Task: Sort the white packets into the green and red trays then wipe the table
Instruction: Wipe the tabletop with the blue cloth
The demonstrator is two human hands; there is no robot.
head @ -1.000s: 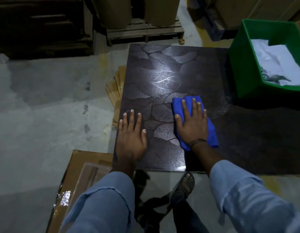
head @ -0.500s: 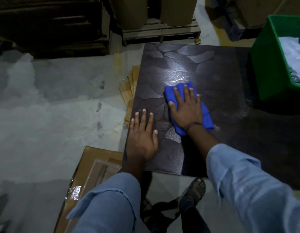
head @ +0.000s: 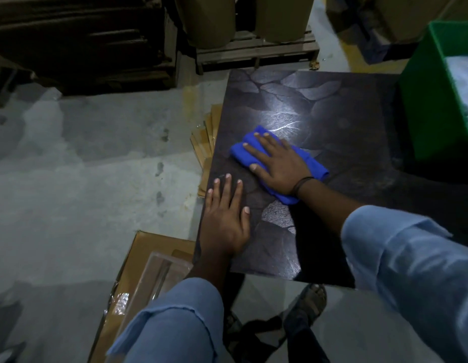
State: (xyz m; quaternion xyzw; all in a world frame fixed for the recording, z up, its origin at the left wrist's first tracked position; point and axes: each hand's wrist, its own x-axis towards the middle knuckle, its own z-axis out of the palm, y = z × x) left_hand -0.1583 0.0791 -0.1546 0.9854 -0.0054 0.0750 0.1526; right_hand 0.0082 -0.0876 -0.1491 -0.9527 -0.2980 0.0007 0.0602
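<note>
A dark table [head: 345, 121] with a stone-like pattern fills the middle right. My right hand [head: 277, 163] lies flat with straight fingers on a folded blue cloth [head: 312, 166] and presses it onto the tabletop near the left side. My left hand [head: 225, 216] rests flat on the table's near left corner, fingers straight, holding nothing. A green tray [head: 426, 95] stands at the table's right edge, cut off by the frame; white packets [head: 463, 82] show inside it. No red tray is in view.
Flat cardboard [head: 138, 260] with a clear plastic piece lies on the floor at the near left. Brown boards [head: 204, 142] stick out beside the table's left edge. A wooden pallet [head: 256, 48] with large rolls stands behind the table. My sandalled foot [head: 311, 299] is under the near edge.
My right hand has slid the blue cloth away from me and leftward across the tabletop, turning at an angle. The camera swung left, pushing the green tray toward the right edge. My left hand stayed put.
</note>
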